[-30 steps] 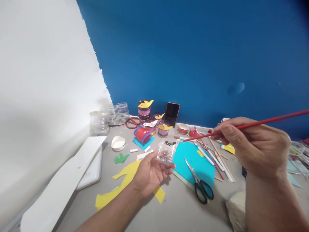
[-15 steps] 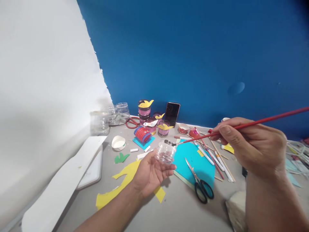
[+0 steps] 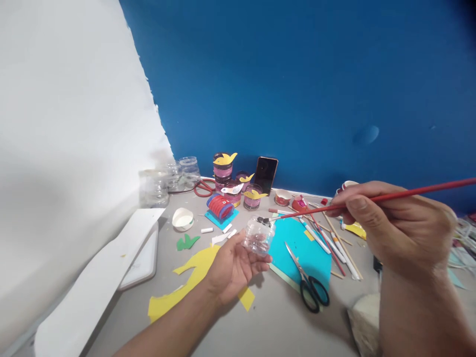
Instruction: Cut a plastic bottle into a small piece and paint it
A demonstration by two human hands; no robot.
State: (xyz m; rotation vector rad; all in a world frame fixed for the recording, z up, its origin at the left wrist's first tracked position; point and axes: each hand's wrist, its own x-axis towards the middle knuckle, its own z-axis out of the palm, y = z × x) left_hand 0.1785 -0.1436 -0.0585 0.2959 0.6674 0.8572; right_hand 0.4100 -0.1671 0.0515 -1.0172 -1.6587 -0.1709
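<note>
My left hand (image 3: 236, 267), palm up, has its fingers round a small clear plastic cup (image 3: 257, 239) in the middle of the view. Dark paint shows on the cup's upper edge. A long red paintbrush (image 3: 401, 194) is pinched in my right hand (image 3: 397, 223), at the right. Its dark tip meets the painted spot on the cup's rim. Beneath and right of the cup lies a blue sheet (image 3: 288, 243), with black-handled scissors (image 3: 314, 292) resting over its lower part.
Decorated cups (image 3: 222, 173) with yellow paper birds stand at the back beside a phone (image 3: 266, 174). Clear cups (image 3: 153, 188) are at the back left. Markers (image 3: 315, 237) and sticks lie right of centre. Yellow paper (image 3: 193, 275) and a white strip (image 3: 92, 282) lie left.
My right hand has shifted slightly right and the brush's back end sits lower. The cup in my left hand has moved slightly right. More dark paint seems to show along its rim.
</note>
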